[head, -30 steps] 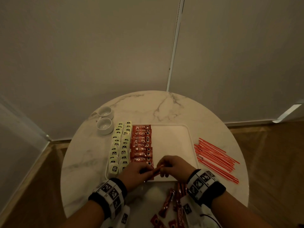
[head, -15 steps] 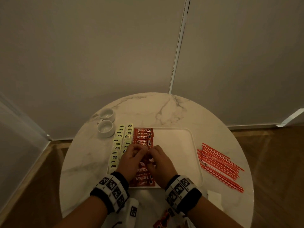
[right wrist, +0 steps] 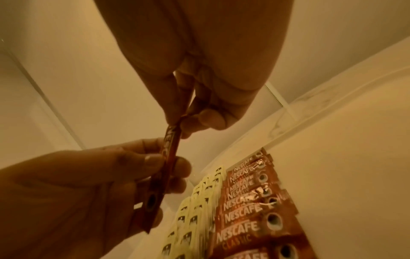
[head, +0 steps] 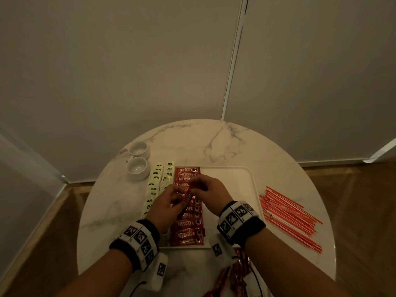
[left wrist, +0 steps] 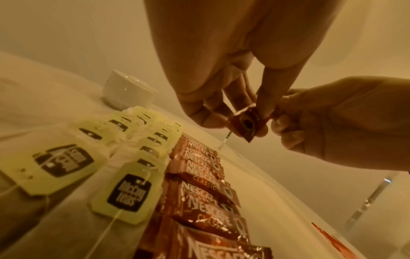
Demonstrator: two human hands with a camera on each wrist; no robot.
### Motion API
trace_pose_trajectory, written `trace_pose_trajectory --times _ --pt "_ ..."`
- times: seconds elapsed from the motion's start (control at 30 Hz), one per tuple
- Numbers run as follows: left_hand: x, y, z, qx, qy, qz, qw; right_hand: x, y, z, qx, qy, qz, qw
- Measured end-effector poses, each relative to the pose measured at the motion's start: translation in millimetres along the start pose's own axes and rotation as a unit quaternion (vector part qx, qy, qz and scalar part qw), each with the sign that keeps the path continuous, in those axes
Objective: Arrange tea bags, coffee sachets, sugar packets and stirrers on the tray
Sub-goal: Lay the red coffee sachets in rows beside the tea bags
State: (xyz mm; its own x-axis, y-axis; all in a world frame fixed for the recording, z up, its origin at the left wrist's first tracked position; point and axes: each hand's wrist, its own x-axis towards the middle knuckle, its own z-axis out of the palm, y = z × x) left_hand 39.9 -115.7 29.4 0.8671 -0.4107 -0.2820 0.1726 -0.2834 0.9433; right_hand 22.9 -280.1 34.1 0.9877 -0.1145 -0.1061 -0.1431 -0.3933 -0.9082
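A white tray [head: 231, 174] on the round marble table holds two columns of pale green tea bags [head: 159, 179] [left wrist: 124, 191] [right wrist: 195, 217] and one column of red coffee sachets [head: 189, 228] [left wrist: 208, 196] [right wrist: 246, 206]. Above the middle of that red column, both hands hold one red coffee sachet [head: 189, 192] [left wrist: 245, 125] [right wrist: 165, 157] edge-up. My left hand [head: 169, 200] [left wrist: 235, 108] [right wrist: 142, 168] pinches its nearer end. My right hand [head: 203, 189] [right wrist: 188, 121] [left wrist: 295, 119] pinches its far end between thumb and fingers.
Red-and-white stirrers [head: 289, 217] lie in a loose pile on the table right of the tray. Two white cups [head: 137, 159] [left wrist: 127, 91] stand at the back left. More red sachets [head: 235, 273] lie at the table's near edge. White wall panels rise behind the table.
Both hands moved from the tray's near edge up the red column and lifted a sachet, which now stands on edge between them. The view shifted slightly.
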Motion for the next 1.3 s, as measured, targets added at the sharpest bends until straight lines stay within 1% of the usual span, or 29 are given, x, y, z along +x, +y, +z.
trace_pose_trajectory --times 0.1,0.17,0.2,0.27,0.33,0.4,0.43,0.5,0.57,0.67,0.77,0.83,0.9,1.0,1.1,1.17,1.3 --pt "7 2 0 -0.04 0.025 -0.01 0.999 5 -5 -1 0.08 0.006 0.011 0.997" --pt "13 2 -1 -0.096 0.05 -0.035 0.994 6 -5 2 0.134 0.001 0.038 0.99" --pt "15 3 -2 -0.126 0.056 -0.042 0.99 7 -3 4 0.144 -0.007 0.056 0.988" --pt "19 2 -1 -0.181 0.059 -0.047 0.981 8 2 9 0.139 -0.037 0.087 0.986" --pt "21 0 2 -0.21 0.056 -0.049 0.975 9 9 14 0.103 -0.06 0.088 0.989" --pt "22 -2 3 -0.21 0.067 -0.053 0.974 10 14 14 0.08 -0.055 0.081 0.992" --pt "23 -4 2 -0.202 0.083 -0.057 0.974 11 16 12 0.076 -0.044 0.082 0.993" --pt "24 -8 0 -0.17 0.126 -0.06 0.975 14 20 8 0.081 -0.018 0.087 0.993" --pt "26 -12 -2 -0.108 0.162 -0.05 0.98 18 26 7 0.078 0.0 0.108 0.991" --pt "29 -19 -5 0.007 0.177 -0.042 0.983 26 38 9 0.034 0.003 0.142 0.989" --pt "36 -33 -10 0.114 0.182 -0.031 0.976 30 48 12 -0.005 0.01 0.15 0.989" --pt "37 -39 -11 0.193 0.166 -0.018 0.967 34 53 13 -0.027 0.02 0.151 0.988" --pt "37 -43 -10 0.253 0.136 -0.008 0.958 38 56 14 -0.048 0.025 0.157 0.986" --pt "36 -44 -7 0.351 0.094 0.009 0.932 43 59 16 -0.078 0.014 0.162 0.984" --pt "36 -45 -5 0.397 0.071 0.008 0.915 47 61 18 -0.096 0.006 0.164 0.982" --pt "37 -46 -4 0.422 0.058 0.0 0.905 49 64 19 -0.127 0.002 0.162 0.979" --pt "38 -47 -3 0.466 0.049 0.005 0.883 49 68 18 -0.161 0.005 0.161 0.974"
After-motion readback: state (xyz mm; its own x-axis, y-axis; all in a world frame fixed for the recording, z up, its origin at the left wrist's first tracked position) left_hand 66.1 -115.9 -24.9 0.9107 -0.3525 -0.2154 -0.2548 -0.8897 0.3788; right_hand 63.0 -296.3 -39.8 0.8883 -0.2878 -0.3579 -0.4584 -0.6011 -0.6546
